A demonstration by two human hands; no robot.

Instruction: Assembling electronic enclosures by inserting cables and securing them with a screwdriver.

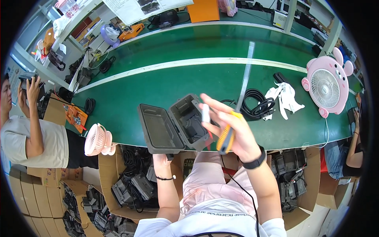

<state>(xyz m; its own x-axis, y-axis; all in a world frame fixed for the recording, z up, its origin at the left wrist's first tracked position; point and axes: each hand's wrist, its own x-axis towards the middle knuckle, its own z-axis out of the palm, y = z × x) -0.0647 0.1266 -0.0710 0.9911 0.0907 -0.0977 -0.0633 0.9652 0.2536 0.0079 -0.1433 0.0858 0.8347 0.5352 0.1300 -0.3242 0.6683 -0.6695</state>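
Observation:
A dark grey plastic case lies opened at the table's near edge, its lid to the left and its deep half to the right. Under the lid, my left hand grips the case from the near side; its fingers are mostly hidden. My right hand is raised over the right side of the case, closed round a tool with a yellow-and-grey handle. A long flat silver strip runs away from the handle and looks like its blade. By the fingertips shows a small white cylindrical piece.
The green table holds a coiled black cable, white gloves and a pink fan. A small pink fan stands at the left edge. Cardboard boxes of dark cases flank my legs. A co-worker stands left.

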